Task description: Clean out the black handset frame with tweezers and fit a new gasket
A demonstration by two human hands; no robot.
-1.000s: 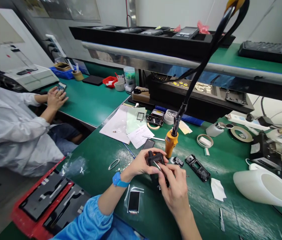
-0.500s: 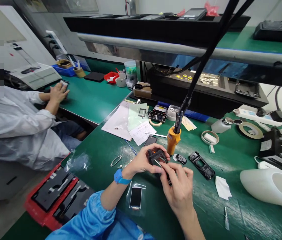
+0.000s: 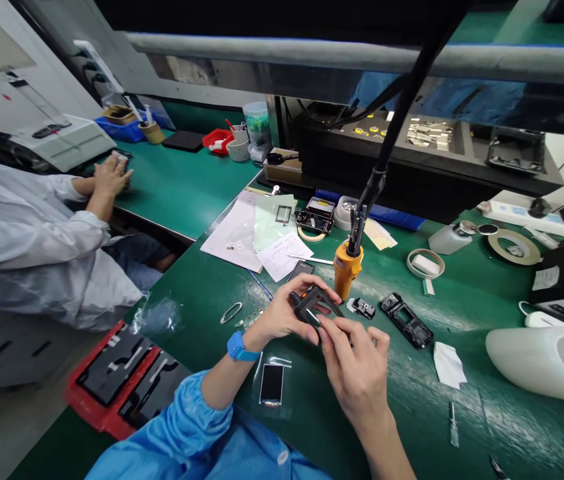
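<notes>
My left hand (image 3: 282, 312) is closed round a black handheld device housing (image 3: 307, 303) with an orange button and an open window in its face. The fingers of my right hand (image 3: 355, 363) are pinched together at the housing's near edge. A thin shiny strip (image 3: 313, 319) shows by those fingertips; whether they grip it or only touch it is unclear. Below my hands lies a small display screen (image 3: 273, 384) on a clear plastic bag. To the right are a small black part (image 3: 363, 307) and a black inner frame (image 3: 407, 321).
An electric screwdriver (image 3: 346, 270) hangs upright just behind my hands. A red tray (image 3: 93, 415) with black parts is at lower left. At right are a white paper piece (image 3: 449, 365), a white tube-shaped object (image 3: 522, 360) and tape (image 3: 515, 248). A co-worker (image 3: 37, 227) sits at left.
The view has tipped slightly downward. The housing has turned a little in my left hand, so more of its window shows. My right fingers stay at its edge.
</notes>
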